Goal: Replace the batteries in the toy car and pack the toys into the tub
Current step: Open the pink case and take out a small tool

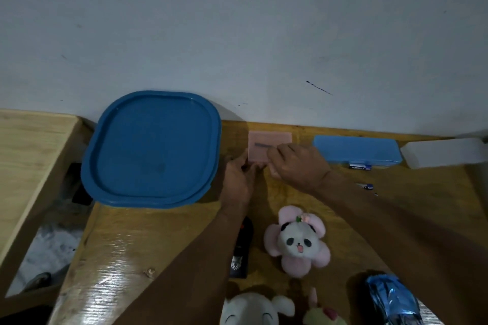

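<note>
A small pink plastic case (269, 141) lies near the wall at the back of the wooden table. My left hand (239, 179) grips its near left corner. My right hand (298, 163) pinches something thin and dark over the case; I cannot tell what. The blue toy car (393, 301) sits at the near right edge. Two batteries (360, 166) (365, 186) lie right of my right hand. The tub with its blue lid (151, 148) on stands at the left. A pink panda plush (297, 240), a white plush (253, 310) and a small green plush (323, 316) lie near me.
A blue flat case (356, 149) and a white box (443, 152) sit along the wall on the right. A black object (241, 248) lies under my left forearm. The table ends at the left of the tub, with a gap down to the floor.
</note>
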### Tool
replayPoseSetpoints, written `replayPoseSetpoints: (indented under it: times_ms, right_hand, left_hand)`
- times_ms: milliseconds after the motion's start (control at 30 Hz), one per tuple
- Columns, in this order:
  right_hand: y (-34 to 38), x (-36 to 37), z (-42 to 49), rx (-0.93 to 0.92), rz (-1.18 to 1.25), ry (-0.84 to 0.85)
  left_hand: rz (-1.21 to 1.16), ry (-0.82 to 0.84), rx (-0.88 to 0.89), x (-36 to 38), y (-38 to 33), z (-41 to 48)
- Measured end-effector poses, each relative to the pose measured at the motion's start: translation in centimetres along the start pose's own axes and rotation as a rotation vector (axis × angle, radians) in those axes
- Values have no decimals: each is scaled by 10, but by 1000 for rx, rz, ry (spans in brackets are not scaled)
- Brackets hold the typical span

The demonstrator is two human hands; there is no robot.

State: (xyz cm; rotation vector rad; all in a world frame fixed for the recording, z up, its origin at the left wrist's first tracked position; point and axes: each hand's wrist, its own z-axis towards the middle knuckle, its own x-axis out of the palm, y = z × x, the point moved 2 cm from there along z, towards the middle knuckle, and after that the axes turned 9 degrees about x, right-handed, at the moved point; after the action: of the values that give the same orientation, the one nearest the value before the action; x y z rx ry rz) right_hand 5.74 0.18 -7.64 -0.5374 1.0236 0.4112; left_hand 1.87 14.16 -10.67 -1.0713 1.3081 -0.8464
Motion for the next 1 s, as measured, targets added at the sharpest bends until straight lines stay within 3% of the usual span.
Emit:
replayPoseSetpoints:
  times_ms: [233, 467, 633, 833, 1000]
  right_hand:
    - [6, 7, 1, -31, -98, 57]
    - [17, 15, 3, -190, -199, 143]
    - [11, 9, 5, -186, -145, 98]
    - [-23, -2, 24, -7, 172, -6]
    - [-39, 1, 13, 319, 447, 2]
  left_hand:
    - [42, 4, 10, 0, 4, 2]
    - [30, 21, -42, 2, 4, 2]
    - [93, 21, -77, 2, 8, 3]
    - [16, -6, -113, 2, 2, 3]
    - [-21, -22, -158, 5, 9, 4]
